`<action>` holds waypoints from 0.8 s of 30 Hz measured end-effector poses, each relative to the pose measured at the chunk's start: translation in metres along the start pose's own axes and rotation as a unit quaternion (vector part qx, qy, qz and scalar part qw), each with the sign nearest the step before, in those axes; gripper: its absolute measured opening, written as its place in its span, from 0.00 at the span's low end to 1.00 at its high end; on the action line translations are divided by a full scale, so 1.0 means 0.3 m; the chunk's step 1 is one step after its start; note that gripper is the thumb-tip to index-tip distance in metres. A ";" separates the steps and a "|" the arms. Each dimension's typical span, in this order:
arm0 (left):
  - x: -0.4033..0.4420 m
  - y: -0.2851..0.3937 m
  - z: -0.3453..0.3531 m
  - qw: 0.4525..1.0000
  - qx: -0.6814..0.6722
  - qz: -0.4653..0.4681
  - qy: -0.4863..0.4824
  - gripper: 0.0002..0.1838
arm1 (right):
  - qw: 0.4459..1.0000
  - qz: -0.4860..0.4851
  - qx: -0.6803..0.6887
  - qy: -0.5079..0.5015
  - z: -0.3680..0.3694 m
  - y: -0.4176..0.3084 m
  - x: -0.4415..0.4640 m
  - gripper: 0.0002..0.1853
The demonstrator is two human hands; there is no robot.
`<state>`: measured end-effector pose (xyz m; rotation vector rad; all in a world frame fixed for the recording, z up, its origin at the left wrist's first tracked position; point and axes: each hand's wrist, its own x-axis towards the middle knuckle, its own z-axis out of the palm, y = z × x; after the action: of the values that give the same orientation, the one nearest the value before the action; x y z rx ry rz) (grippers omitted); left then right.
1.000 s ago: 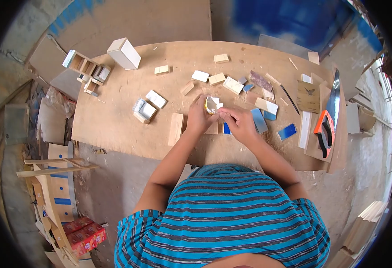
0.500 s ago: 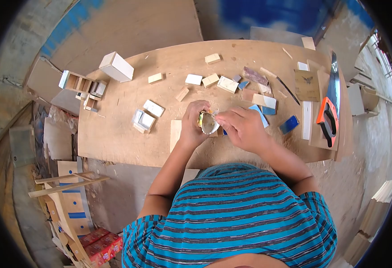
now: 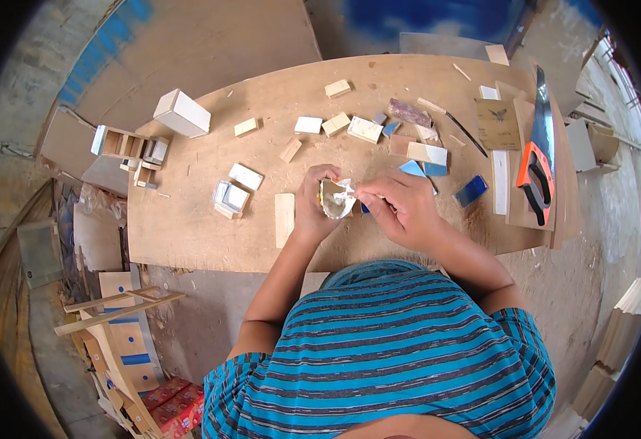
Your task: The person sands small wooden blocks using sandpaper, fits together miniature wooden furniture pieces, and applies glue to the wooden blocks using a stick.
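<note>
My left hand (image 3: pixel 314 208) is wrapped around a small open cup (image 3: pixel 337 208), its mouth turned toward me. The cup has a white rim, a greyish inside and a touch of yellow on its outer side. Whitish material (image 3: pixel 344 187) shows at its far edge. My right hand (image 3: pixel 402 208) is pinched at the cup's right side; whatever the fingertips grip is too small to make out. Left of my left hand lies a pale wooden strip (image 3: pixel 284 221). Beyond my right hand is a block with a light blue face (image 3: pixel 412 169).
A handsaw (image 3: pixel 535 168) with an orange and black handle lies on boards at the table's right. Small wood blocks (image 3: pixel 365 129) are scattered across the wooden table (image 3: pixel 210 234). A dark blue block (image 3: pixel 471 192) is right of my right hand. A white box (image 3: pixel 182 113) stands far left.
The whitish material at the cup's far edge shows more than before. My right hand has shifted slightly near the rim. The whole view has tilted a little.
</note>
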<state>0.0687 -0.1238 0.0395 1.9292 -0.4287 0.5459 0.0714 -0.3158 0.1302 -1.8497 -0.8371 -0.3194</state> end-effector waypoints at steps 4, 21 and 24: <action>0.005 0.024 -0.006 1.000 -0.003 -0.021 0.008 0.32 | 1.000 -0.019 -0.013 -0.010 0.000 -0.006 -0.029 0.04; -0.016 -0.006 -0.008 0.999 0.045 -0.025 -0.015 0.30 | 0.904 0.338 0.256 0.056 -0.014 0.062 -0.075 0.09; -0.011 -0.010 -0.012 0.997 0.068 -0.018 -0.029 0.30 | 0.933 0.285 0.211 0.057 -0.015 0.065 -0.079 0.10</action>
<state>0.0669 -0.1192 0.0368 2.0828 -0.4019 0.5065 0.0682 -0.3335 0.1050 -1.5621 -0.2327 0.1177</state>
